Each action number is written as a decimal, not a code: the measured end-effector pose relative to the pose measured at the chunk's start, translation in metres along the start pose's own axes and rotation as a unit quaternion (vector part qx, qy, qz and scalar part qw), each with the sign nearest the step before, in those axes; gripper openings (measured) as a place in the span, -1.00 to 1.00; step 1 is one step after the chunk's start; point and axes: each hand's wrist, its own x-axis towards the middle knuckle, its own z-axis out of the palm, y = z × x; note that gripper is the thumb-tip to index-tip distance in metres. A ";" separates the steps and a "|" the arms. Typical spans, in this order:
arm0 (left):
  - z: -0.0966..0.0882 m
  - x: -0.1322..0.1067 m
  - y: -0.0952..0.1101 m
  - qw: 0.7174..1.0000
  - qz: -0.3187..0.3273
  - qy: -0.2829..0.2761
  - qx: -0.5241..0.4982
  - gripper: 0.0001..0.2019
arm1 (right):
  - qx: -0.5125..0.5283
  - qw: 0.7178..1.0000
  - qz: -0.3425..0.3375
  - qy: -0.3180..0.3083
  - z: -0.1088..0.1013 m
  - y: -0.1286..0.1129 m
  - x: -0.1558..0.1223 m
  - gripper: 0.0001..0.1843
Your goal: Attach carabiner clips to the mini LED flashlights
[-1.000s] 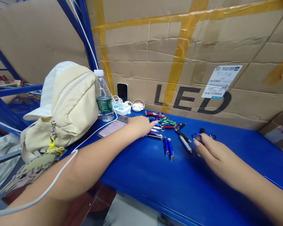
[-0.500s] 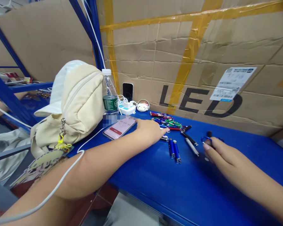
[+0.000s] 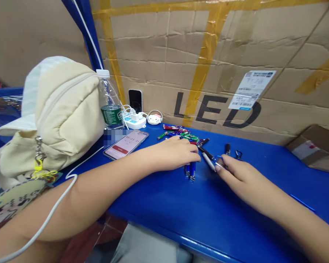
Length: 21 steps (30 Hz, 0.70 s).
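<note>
My right hand pinches a blue carabiner clip between thumb and fingertips. A silver pen-shaped stick lies beside its fingertips, with a black one just behind. My left hand hangs palm down over the blue tabletop, fingers loosely bent and apart, with nothing visible in them. Under its fingers, blue metal sticks are partly covered. Behind it is a pile of small red, green and blue sticks with carabiner clips. A black stick and a black carabiner clip lie beyond my right hand.
A phone showing a timer lies left of the pile. Behind it stand a bottle, a power strip with plugs and another phone. A cream backpack sits far left. A white cable crosses my left forearm.
My view has turned right. My right hand, with the blue carabiner clip, has come closer to the silver stick and my left hand. My left hand has shifted toward the blue sticks, covering part of them.
</note>
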 end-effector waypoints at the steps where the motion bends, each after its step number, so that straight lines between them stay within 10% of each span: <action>1: 0.001 0.001 0.001 1.000 0.011 0.002 0.006 -0.74 | -0.003 1.000 0.000 -0.005 0.000 -0.001 0.000 -0.69; 21: 0.015 0.013 0.009 0.996 0.043 -0.008 -0.076 -0.80 | -0.091 0.988 0.021 -0.120 0.003 -0.010 -0.003 -0.73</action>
